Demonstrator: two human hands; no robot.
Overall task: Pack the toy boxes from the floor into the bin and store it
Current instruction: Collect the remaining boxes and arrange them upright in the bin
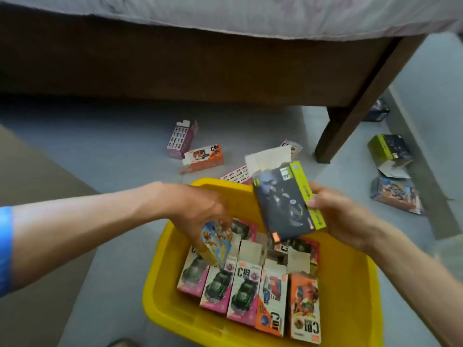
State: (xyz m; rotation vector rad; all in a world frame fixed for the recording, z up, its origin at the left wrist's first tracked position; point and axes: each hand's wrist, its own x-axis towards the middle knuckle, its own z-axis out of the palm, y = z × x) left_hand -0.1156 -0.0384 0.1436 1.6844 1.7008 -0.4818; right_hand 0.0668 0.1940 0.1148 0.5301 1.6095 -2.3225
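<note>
A yellow plastic bin (350,296) sits on the grey floor in front of me, holding several toy boxes, pink, orange and white, laid in rows (246,294). My left hand (200,211) reaches down into the bin and grips a small yellow and blue cartoon box (216,242). My right hand (343,216) holds a black and lime-green toy box (283,204) tilted above the bin's far right side, its white flap open at the top.
Loose boxes lie on the floor beyond the bin: a pink one (181,139), an orange one (204,157), a flat pink one (236,174). Several more (389,149) lie at the right. A dark wooden bed frame (175,61) with its leg (333,128) stands behind.
</note>
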